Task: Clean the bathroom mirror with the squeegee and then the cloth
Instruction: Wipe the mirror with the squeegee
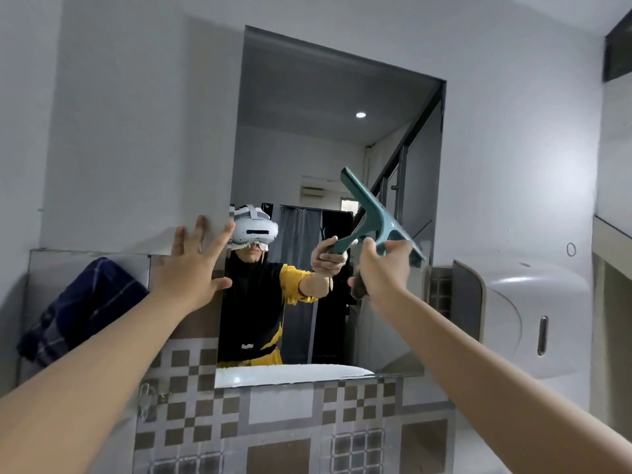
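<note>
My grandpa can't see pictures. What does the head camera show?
A person's right hand holds a teal squeegee up to a bathroom mirror. The left hand is open at its left edge, near a dark blue cloth.

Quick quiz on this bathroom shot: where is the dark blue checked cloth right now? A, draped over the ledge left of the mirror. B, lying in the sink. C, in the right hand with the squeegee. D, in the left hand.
A: the cloth hangs over the ledge left of the mirror, while the left hand is open and empty and the right hand grips only the squeegee.
</note>
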Tool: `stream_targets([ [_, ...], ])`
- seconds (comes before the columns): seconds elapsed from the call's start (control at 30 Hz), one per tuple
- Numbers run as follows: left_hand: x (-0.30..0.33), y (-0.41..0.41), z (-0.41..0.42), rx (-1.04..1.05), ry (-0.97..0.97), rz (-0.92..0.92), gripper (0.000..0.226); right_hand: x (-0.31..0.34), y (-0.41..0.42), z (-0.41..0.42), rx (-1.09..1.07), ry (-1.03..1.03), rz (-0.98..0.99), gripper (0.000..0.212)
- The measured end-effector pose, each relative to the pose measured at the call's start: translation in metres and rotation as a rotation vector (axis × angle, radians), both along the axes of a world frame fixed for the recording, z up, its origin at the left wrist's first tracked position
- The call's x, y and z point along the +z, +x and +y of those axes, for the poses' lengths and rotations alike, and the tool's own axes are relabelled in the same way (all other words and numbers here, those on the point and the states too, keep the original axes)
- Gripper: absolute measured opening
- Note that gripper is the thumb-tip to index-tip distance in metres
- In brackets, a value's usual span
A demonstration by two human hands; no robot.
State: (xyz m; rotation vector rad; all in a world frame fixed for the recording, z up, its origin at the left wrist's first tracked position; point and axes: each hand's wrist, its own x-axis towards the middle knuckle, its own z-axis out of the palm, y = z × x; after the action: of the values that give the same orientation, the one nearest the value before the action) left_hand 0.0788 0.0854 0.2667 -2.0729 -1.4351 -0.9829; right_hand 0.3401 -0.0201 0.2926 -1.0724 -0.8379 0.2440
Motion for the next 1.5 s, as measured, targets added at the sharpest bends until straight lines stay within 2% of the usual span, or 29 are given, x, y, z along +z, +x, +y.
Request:
stream_targets([
  [0.07,-0.005,0.0,-0.002,0.002,0.022,-0.003,0.093,0.0,-0.022,0.004,0.043,0.013,0.074,0.022],
  [0.2,-0.024,-0.004,-0.006,-0.012,0.092,0.019,0.086,-0.001,-0.06,-0.003,0.145,0.021,0.047,0.022],
  [0.33,-0.045,-0.009,-0.006,0.012,0.122,0.094,0.09,-0.015,-0.109,0.011,0.176,0.015,-0.032,0.021],
  [0.5,-0.064,-0.008,-0.004,-0.03,0.087,0.035,0.1,-0.025,-0.14,0.011,0.157,0.035,-0.053,0.023],
  [0.63,-0.068,-0.009,-0.002,-0.056,0.091,0.013,0.1,-0.044,-0.147,0.012,0.158,0.065,-0.253,0.022],
  [1.0,-0.082,-0.012,0.002,-0.099,0.084,0.032,0.102,-0.058,-0.075,0.007,-0.042,0.067,-0.754,0.025],
  [1.5,-0.088,-0.011,0.003,-0.111,0.05,0.021,0.101,-0.028,-0.005,0.003,-0.219,0.109,-1.091,0.032],
])
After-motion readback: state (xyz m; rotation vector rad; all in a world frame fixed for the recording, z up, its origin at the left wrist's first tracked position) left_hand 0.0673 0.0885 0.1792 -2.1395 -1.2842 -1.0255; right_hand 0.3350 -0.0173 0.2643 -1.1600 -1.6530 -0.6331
